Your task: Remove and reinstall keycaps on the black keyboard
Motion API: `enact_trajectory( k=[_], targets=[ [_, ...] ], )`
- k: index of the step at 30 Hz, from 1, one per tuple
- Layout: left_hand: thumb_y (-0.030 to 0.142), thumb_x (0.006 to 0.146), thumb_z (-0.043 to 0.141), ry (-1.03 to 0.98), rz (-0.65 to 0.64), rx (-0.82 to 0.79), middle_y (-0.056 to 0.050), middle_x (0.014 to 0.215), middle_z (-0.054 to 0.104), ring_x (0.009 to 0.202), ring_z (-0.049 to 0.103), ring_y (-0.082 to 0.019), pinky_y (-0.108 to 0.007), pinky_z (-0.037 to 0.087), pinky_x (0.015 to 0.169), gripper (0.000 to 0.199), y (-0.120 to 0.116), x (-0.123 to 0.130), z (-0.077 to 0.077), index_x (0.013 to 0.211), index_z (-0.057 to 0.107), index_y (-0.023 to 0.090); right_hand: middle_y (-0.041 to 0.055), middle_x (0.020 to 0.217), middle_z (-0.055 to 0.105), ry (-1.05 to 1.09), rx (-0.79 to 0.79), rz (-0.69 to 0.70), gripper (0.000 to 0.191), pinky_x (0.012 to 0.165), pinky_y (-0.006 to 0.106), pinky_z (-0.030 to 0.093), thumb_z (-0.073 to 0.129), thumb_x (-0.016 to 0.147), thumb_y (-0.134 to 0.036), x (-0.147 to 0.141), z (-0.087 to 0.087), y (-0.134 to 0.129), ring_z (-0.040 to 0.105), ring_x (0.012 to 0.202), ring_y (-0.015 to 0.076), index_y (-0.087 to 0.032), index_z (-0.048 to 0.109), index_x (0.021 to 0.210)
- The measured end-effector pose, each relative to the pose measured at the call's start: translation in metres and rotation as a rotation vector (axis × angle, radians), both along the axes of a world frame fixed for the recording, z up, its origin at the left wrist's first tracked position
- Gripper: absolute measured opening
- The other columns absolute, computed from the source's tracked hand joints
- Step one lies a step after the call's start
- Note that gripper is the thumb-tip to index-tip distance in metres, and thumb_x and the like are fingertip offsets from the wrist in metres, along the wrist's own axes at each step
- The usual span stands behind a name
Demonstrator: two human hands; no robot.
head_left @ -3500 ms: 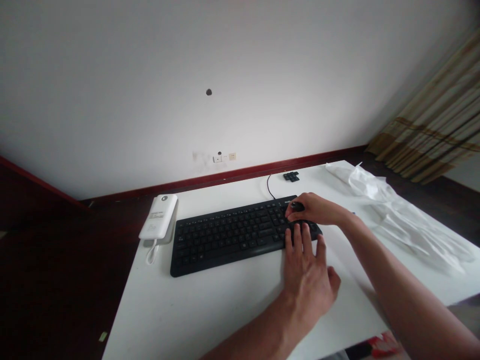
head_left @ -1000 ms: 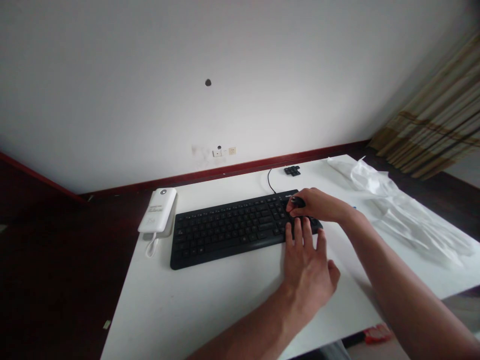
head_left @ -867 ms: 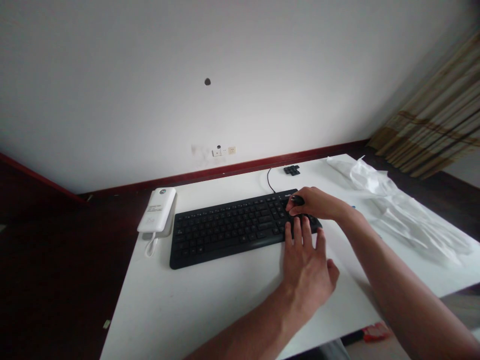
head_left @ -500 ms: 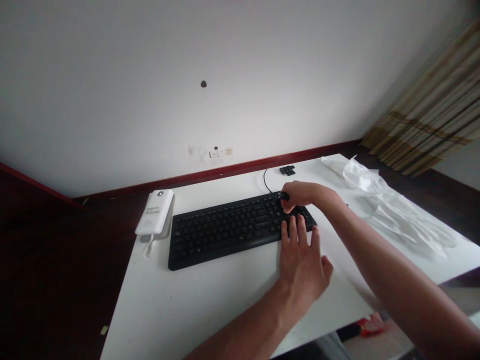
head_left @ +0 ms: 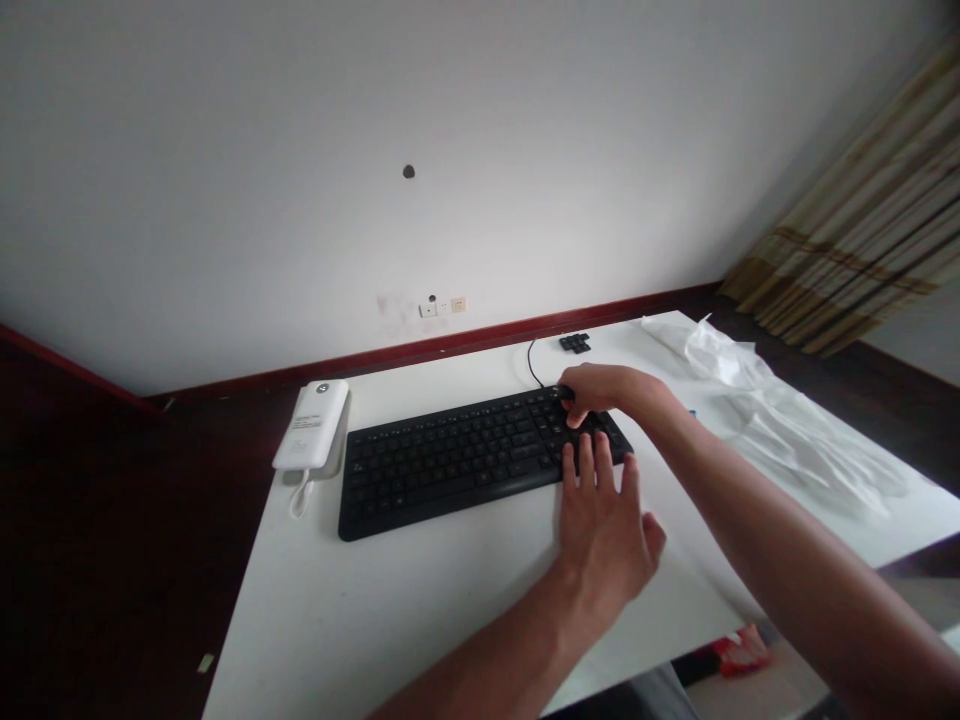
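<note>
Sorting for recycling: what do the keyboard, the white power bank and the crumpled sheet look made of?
The keyboard looks like matte black moulded plastic, with a dull sheen on its keys. The white power bank seems smooth plastic, faintly glossy, possibly coated. The crumpled sheet looks like thin translucent plastic film, from its sharp creases and highlights.
</note>
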State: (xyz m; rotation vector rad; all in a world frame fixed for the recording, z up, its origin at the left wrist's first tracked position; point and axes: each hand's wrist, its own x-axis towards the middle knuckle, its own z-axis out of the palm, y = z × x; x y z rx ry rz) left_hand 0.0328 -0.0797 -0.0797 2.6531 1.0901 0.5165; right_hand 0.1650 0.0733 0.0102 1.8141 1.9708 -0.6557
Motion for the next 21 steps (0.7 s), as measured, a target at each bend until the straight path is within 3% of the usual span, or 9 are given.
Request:
enact_trajectory(
  k=[14,18,21],
  targets=[
    [0.047,0.096,0.053,-0.023,0.005,-0.021,-0.019,0.169,0.032,0.159,0.022,-0.036,-0.059,0.026,0.128,0.068,0.002,-0.002,0.004,0.156,0.045,0.015,0.0156,0.098,0.079,-0.106,0.104,0.041,0.021,0.064,0.032,0.046,0.078,0.07,-0.009,-0.02,-0.004,-0.012,0.075,0.091,0.0309,-0.016,0.077,0.09],
    [0.047,0.096,0.055,-0.042,0.005,-0.013,-0.016,0.166,0.037,0.16,0.018,-0.038,-0.062,0.024,0.128,0.064,0.007,-0.006,0.01,0.153,0.049,0.019,0.0106,0.085,0.076,-0.007,0.129,0.01,0.008,0.065,0.03,0.044,0.076,0.072,-0.014,-0.007,-0.006,-0.017,0.072,0.084,0.0261,-0.018,0.071,0.078],
    [0.047,0.095,0.056,-0.038,0.015,-0.007,-0.013,0.163,0.04,0.158,0.021,-0.038,-0.062,0.025,0.128,0.063,0.011,-0.007,0.013,0.152,0.051,0.021,0.0029,0.07,0.069,0.197,0.162,-0.011,0.013,0.065,0.029,0.042,0.075,0.075,-0.021,0.016,-0.013,-0.025,0.065,0.073,0.0205,-0.02,0.063,0.069]
  ],
)
